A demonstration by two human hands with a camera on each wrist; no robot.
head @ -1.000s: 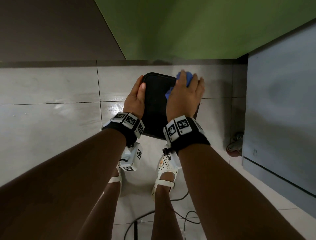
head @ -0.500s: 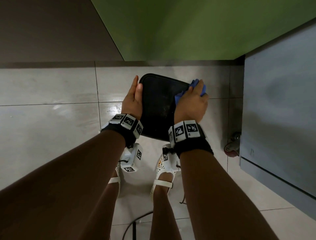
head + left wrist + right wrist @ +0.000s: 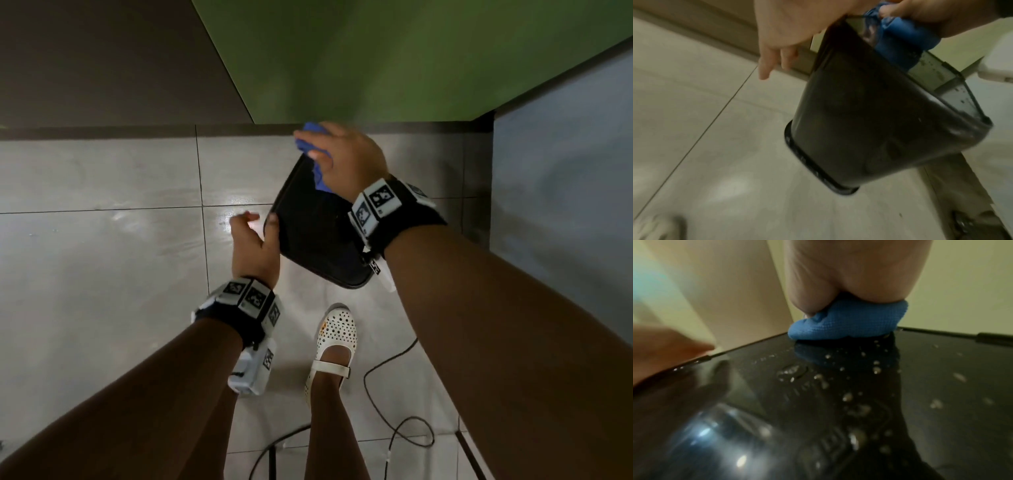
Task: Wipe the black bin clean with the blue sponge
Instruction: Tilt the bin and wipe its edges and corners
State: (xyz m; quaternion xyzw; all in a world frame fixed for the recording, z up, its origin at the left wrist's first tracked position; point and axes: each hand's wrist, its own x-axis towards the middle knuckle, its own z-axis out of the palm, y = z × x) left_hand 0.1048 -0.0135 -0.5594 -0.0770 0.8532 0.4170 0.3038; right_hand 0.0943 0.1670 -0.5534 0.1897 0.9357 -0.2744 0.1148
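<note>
Head view: black bin (image 3: 315, 236) held tilted above the tiled floor (image 3: 102, 267).
Right hand (image 3: 349, 161) grasps the blue sponge (image 3: 310, 137) against its wet surface; left hand (image 3: 253, 246), fingers relaxed, steadies its edge.

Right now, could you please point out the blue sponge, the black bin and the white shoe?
blue sponge (image 3: 849, 321): right wrist view, its textured side.
black bin (image 3: 869, 129): left wrist view, outer wall.
white shoe (image 3: 337, 329): head view, perforated toe.

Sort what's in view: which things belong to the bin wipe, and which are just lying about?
Job: black bin; blue sponge, gripped by right hand; left hand at the bin's edge.
Lying about: black cable; caster wheel.
</note>
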